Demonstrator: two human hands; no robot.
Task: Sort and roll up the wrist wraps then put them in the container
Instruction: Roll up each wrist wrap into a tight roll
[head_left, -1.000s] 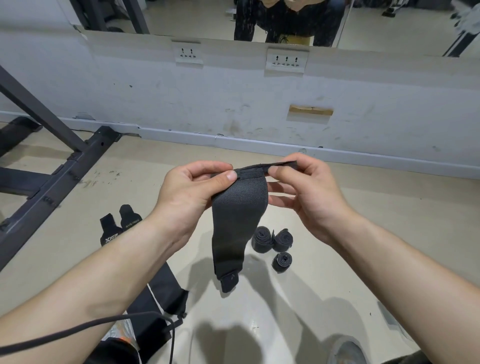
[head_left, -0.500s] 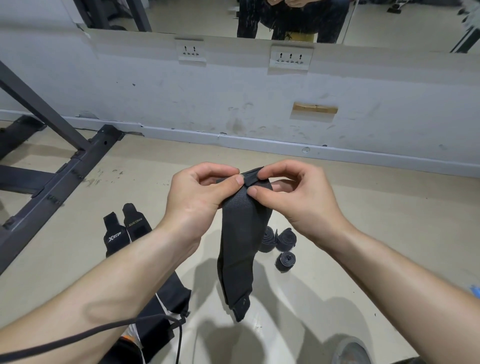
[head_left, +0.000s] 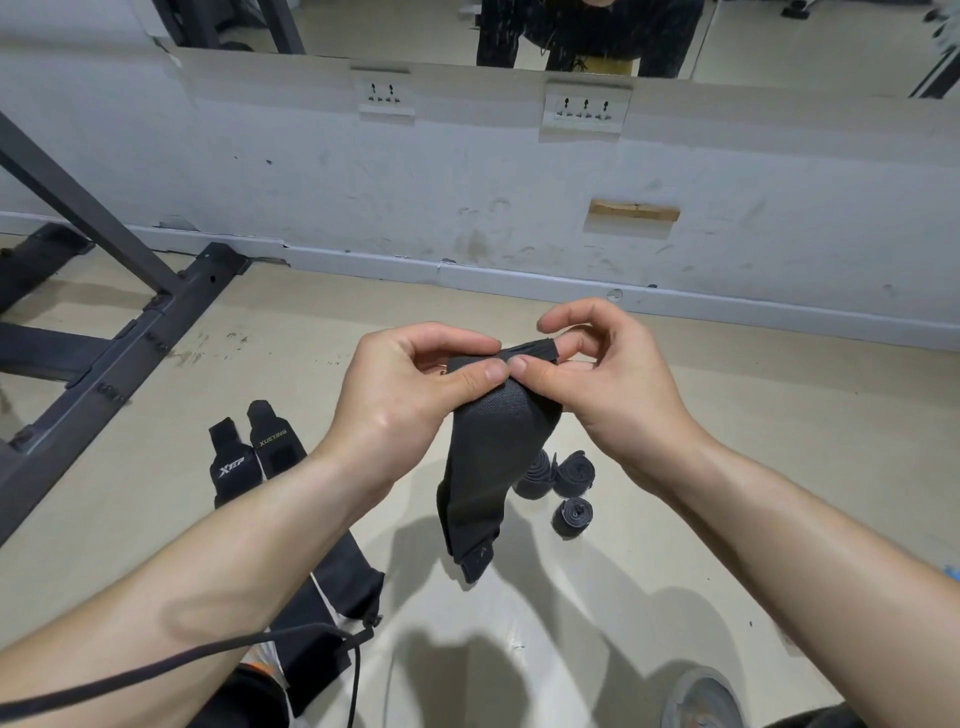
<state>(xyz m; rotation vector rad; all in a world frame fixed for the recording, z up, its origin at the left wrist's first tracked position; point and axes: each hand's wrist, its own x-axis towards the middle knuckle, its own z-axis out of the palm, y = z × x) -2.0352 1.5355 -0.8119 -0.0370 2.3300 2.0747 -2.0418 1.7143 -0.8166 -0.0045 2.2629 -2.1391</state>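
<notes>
Three rolled wraps (head_left: 573, 514) lie close together on the beige floor (head_left: 779, 441), partly hidden behind the hanging wrist wrap (head_left: 493, 457). Two flat wraps (head_left: 234, 465), printed XTEP and XUEYING, lie side by side to the left, partly covered by the left forearm. A black drawstring pouch (head_left: 340, 584) lies under that arm towards the near edge of the floor, and a dark cord (head_left: 156, 670) crosses the forearm. A dark metal frame (head_left: 104, 364) takes up the floor's far left corner. A scuffed white wall (head_left: 467, 182) with two outlet plates (head_left: 584, 106) closes the far edge, and a grey shoe (head_left: 701, 696) shows at the near right.

The floor to the right of the rolls lies open.

The left hand (head_left: 410, 395) and right hand (head_left: 608, 384) meet thumb to thumb above the floor, each pinching the folded upper end of the wrap. The right forefinger is lifted and curled. The wrap is matte, finely woven black fabric. It is broad near the top, and it hangs down to a narrow tab.
</notes>
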